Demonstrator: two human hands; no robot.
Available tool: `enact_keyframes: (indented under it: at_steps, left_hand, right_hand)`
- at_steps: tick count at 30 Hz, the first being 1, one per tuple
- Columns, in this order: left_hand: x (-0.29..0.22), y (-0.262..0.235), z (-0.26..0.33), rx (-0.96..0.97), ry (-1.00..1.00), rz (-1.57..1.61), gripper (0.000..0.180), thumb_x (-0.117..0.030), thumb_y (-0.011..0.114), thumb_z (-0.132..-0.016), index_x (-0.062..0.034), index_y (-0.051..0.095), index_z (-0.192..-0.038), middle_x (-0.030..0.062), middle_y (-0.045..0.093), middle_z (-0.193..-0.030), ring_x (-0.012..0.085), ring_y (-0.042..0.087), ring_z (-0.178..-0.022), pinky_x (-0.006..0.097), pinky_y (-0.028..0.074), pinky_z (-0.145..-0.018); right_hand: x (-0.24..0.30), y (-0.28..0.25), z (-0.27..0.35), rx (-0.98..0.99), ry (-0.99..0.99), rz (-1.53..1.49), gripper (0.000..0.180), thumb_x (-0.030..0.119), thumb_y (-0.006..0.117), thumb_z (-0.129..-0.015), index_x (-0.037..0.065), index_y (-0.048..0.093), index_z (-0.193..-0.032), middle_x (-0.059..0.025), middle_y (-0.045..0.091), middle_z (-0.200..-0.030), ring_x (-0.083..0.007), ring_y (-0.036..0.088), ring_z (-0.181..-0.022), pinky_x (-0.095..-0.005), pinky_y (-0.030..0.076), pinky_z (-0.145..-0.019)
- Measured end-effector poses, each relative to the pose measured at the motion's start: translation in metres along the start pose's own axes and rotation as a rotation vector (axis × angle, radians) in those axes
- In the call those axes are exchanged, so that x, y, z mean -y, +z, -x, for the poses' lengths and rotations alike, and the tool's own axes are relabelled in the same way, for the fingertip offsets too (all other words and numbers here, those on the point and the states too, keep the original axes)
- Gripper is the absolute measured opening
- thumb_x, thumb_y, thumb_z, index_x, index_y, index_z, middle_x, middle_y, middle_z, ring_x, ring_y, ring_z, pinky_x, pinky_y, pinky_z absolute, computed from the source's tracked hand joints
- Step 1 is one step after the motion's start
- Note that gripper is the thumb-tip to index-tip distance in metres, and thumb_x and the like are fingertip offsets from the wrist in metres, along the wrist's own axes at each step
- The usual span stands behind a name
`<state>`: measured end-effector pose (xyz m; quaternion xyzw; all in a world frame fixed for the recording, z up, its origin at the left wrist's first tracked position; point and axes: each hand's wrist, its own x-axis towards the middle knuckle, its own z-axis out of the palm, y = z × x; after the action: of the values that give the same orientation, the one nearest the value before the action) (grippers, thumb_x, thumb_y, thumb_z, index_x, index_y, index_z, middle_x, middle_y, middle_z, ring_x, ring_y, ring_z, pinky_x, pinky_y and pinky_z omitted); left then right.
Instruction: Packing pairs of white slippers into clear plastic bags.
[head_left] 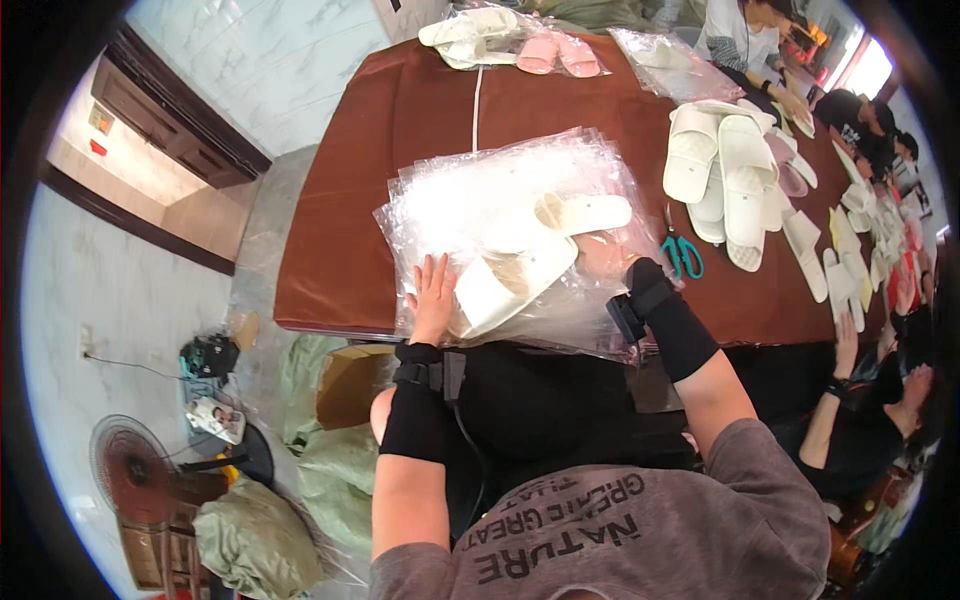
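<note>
A stack of clear plastic bags [480, 190] lies on the brown table [350, 200] in front of me. One cream slipper [515, 280] is inside the top bag, and a second cream slipper [585, 213] lies just beyond it. My left hand [433, 295] rests flat on the bag beside the near slipper, fingers apart. My right hand [605, 255] is inside the bag opening, under the plastic, at the slipper's far end; its grip is blurred by the film.
Teal-handled scissors [683, 253] lie right of my right hand. Several cream slippers [725, 170] are piled further right. Pink slippers [558, 55] and more bagged pairs sit at the far edge. Other people work along the right side. A cardboard box [350, 380] stands below the table's near edge.
</note>
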<state>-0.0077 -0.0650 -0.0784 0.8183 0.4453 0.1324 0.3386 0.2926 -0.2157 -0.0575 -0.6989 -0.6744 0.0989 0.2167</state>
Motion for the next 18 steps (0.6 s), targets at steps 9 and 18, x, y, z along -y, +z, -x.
enact_keyframes:
  at_steps: [9, 18]
  left_hand:
    - [-0.011, 0.001, 0.007, 0.042, 0.055, -0.176, 0.052, -0.038, 0.045, -0.094, -0.0254, 0.033, -0.143, 0.0062, 0.014, -0.155, 0.0292, 0.004, -0.143, 0.066, 0.003, -0.105]
    - [-0.008, -0.003, 0.012, 0.007, 0.024, -0.188, 0.054, -0.041, 0.043, -0.094, -0.0236, 0.032, -0.144, 0.0066, 0.014, -0.155, 0.0293, 0.004, -0.143, 0.066, 0.002, -0.106]
  right_hand:
    - [-0.002, -0.042, 0.034, 0.228, 0.032, 0.28, 0.047, 0.015, 0.053, -0.082, 0.001, 0.048, -0.126, -0.0217, 0.048, -0.131, -0.0338, 0.046, -0.122, -0.0394, 0.035, -0.104]
    - [0.003, -0.133, 0.063, -0.05, 0.24, 0.395, 0.019, 0.016, 0.053, -0.085, 0.003, 0.067, -0.087, -0.0079, 0.063, -0.07, -0.0267, 0.061, -0.067, -0.0385, 0.048, -0.064]
